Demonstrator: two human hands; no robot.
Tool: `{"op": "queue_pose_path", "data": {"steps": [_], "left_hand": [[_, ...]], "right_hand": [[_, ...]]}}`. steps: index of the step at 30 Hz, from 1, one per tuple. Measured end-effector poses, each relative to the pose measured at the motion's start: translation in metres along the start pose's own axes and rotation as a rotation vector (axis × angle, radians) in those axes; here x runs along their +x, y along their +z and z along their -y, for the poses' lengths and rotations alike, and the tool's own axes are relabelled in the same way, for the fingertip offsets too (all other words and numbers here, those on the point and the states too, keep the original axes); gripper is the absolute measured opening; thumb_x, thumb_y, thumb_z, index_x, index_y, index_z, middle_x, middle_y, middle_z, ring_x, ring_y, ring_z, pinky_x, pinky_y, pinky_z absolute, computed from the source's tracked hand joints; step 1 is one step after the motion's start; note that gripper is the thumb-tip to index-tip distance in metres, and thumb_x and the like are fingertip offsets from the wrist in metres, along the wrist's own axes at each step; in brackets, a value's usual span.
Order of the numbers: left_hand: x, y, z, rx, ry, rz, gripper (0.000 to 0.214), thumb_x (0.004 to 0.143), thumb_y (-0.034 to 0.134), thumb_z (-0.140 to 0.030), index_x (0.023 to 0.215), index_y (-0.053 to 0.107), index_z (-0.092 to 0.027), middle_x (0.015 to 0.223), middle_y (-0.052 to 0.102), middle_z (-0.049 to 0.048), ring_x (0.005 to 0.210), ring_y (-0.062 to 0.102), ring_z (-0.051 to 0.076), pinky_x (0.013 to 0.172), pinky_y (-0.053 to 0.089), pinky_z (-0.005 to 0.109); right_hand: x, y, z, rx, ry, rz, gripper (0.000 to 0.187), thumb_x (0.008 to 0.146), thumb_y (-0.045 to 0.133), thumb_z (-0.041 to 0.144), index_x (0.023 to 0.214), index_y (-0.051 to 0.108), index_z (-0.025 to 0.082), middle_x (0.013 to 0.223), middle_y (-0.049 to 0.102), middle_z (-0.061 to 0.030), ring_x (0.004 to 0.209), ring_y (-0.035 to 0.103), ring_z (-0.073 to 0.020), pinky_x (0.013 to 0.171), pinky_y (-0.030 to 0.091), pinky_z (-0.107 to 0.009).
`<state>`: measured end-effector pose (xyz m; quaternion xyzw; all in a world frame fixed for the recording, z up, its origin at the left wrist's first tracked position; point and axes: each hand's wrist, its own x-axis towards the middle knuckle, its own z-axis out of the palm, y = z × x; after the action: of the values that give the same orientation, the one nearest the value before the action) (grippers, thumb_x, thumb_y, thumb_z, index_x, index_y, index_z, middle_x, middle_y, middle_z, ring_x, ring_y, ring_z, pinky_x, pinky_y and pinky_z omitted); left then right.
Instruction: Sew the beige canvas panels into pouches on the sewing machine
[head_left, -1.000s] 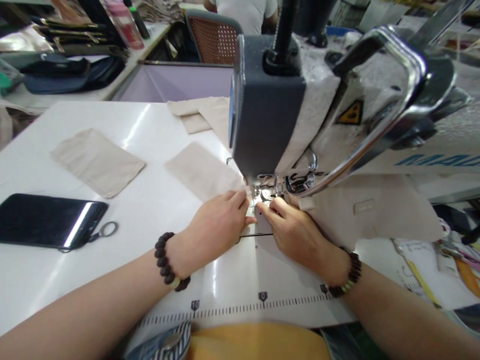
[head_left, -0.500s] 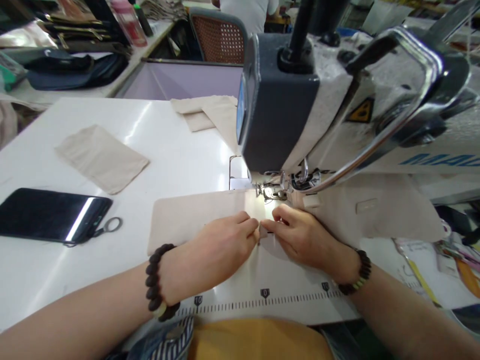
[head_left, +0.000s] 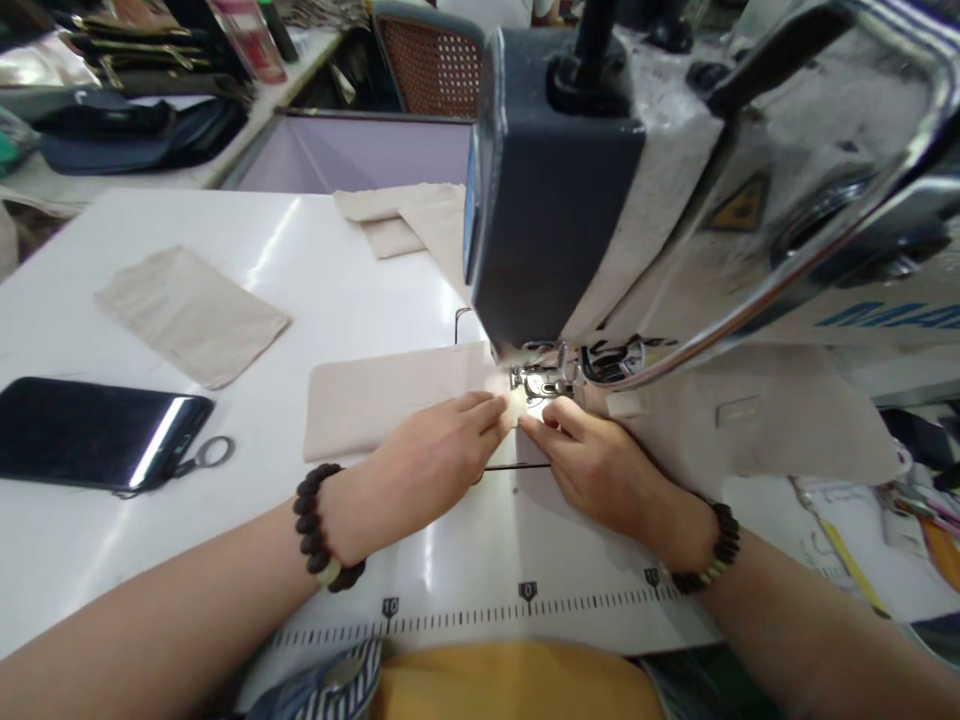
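Observation:
A beige fabric piece [head_left: 390,395] lies flat on the white sewing table, its right end under the lit presser foot [head_left: 536,380] of the sewing machine [head_left: 559,190]. My left hand [head_left: 431,455] rests over its lower right part, fingers closed together on the fabric near that end. From the other side my right hand [head_left: 600,455] has thumb and forefinger pinched at the same end's near corner, just below the foot. The two hands' fingertips almost meet there. My fingers hide part of the fabric edge.
Another beige fabric piece [head_left: 195,315] and a black phone [head_left: 97,430] with a ring strap lie at left. Folded fabric [head_left: 405,220] sits behind the machine head. To the right are a larger beige panel [head_left: 772,420] and a yellow-handled tool [head_left: 855,565]. A ruler scale [head_left: 465,618] runs along the front edge.
Both hands have moved slightly forward with the fabric piece, whose right end is now closer to the presser foot. The folded-up corner between the fingertips now lies flatter.

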<state>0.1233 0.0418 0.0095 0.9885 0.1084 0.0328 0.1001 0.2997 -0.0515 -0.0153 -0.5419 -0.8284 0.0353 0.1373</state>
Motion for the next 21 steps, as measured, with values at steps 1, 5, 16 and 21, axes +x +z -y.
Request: {"op": "queue_pose_path", "data": {"steps": [1,5,16,21], "left_hand": [[0.001,-0.001,0.003,-0.001,0.007,-0.002,0.025,0.090,0.036,-0.006,0.105,0.056,-0.009,0.110,0.060,0.0126,0.105,0.055,0.019,0.094,0.047,0.034],[0.006,0.000,0.013,-0.032,0.004,-0.046,0.023,0.089,0.041,-0.007,0.106,0.057,-0.007,0.112,0.060,0.0138,0.112,0.052,0.020,0.095,0.047,0.033],[0.012,0.007,0.024,0.038,-0.010,-0.117,0.026,0.091,0.038,-0.008,0.109,0.057,-0.006,0.120,0.055,0.0157,0.121,0.046,0.023,0.097,0.045,0.035],[0.010,0.006,0.023,0.016,-0.034,-0.063,0.030,0.091,0.038,-0.009,0.118,0.052,-0.008,0.122,0.054,0.0144,0.118,0.048,0.021,0.098,0.043,0.034]], "right_hand": [[0.001,0.000,0.001,-0.003,0.023,0.008,0.032,0.087,0.032,0.006,0.109,0.055,0.008,0.079,0.052,-0.0084,0.077,0.049,-0.0193,0.073,0.048,-0.033],[0.005,0.000,0.003,-0.015,0.076,0.021,0.033,0.085,0.033,0.004,0.109,0.055,0.004,0.080,0.052,-0.0096,0.075,0.048,-0.0190,0.070,0.048,-0.031],[0.007,-0.003,0.005,-0.044,0.073,0.025,0.028,0.083,0.035,0.002,0.097,0.058,0.007,0.079,0.052,-0.0097,0.073,0.047,-0.0195,0.066,0.047,-0.030],[0.007,-0.002,0.005,-0.066,0.061,0.003,0.030,0.084,0.034,0.003,0.102,0.057,0.007,0.080,0.053,-0.0096,0.073,0.048,-0.0191,0.068,0.048,-0.030]]}}
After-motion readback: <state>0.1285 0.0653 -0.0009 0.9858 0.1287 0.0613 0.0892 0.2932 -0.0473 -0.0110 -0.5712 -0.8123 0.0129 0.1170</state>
